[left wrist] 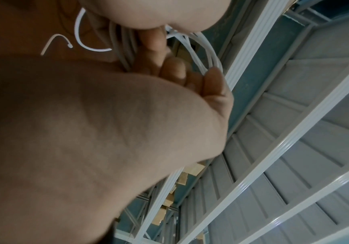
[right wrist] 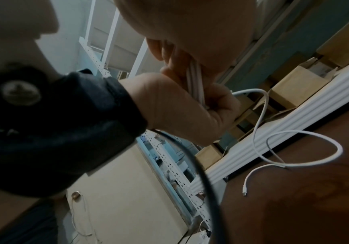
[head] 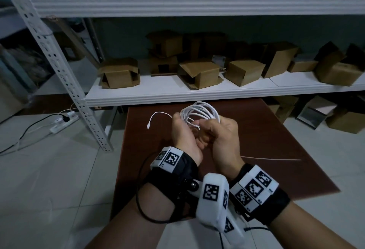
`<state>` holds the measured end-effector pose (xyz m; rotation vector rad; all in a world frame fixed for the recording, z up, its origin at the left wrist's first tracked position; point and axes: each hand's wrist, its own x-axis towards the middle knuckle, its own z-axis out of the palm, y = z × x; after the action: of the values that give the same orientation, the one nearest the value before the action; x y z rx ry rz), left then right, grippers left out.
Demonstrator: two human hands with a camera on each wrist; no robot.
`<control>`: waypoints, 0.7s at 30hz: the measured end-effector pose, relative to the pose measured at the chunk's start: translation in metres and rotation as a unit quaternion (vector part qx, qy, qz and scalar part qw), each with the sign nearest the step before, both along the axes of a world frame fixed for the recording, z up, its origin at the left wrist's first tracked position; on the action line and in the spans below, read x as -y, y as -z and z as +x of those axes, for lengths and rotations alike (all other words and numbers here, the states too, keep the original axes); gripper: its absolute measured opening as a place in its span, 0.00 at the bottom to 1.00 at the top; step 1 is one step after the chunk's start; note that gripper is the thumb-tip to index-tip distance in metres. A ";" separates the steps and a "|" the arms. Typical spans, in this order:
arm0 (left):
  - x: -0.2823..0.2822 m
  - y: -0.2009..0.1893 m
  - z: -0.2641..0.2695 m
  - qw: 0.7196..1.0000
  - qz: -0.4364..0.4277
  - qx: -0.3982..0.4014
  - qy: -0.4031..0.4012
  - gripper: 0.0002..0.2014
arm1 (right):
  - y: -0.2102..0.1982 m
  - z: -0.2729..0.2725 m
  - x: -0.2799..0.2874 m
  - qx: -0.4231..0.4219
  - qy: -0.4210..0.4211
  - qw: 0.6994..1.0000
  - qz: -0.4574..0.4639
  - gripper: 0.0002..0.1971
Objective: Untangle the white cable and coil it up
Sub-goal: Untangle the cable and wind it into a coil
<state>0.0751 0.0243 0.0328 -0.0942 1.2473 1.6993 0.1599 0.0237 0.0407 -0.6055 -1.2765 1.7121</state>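
Observation:
The white cable (head: 199, 110) is gathered into a coil of several loops, held up over the dark brown table (head: 276, 140). My left hand (head: 180, 128) grips the coil's left side, with its fingers (left wrist: 213, 77) curled round the strands (left wrist: 202, 49). My right hand (head: 221, 132) grips the coil's right side, fist closed on the bundle. A loose tail with a small connector (head: 148, 128) arcs out to the left and lies on the table. The right wrist view shows that tail (right wrist: 244, 192) and the strands (right wrist: 196, 82) inside my left hand (right wrist: 179, 107).
A white metal shelf (head: 197, 92) with several cardboard boxes (head: 119, 74) stands right behind the table. A perforated rack upright (head: 65, 75) leans at the left. A power strip (head: 63, 120) with cords lies on the tiled floor. A thin pale line (head: 270, 159) crosses the table.

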 end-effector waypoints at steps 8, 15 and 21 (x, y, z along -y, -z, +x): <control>-0.004 -0.001 -0.006 0.999 -0.008 -0.047 -0.018 0.35 | -0.009 0.002 0.003 -0.021 -0.010 1.000 -0.022 0.31; -0.004 -0.011 -0.008 0.975 0.012 -0.211 -0.066 0.35 | -0.007 0.004 -0.019 0.001 -0.028 0.999 -0.031 0.19; 0.001 -0.005 -0.014 0.860 -0.035 -0.507 -0.033 0.41 | -0.026 0.024 -0.042 0.176 -0.106 0.978 0.037 0.23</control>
<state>0.0612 0.0232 0.0378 0.8312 2.0703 1.7936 0.1835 0.0657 0.0666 -0.7767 -1.6982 1.7703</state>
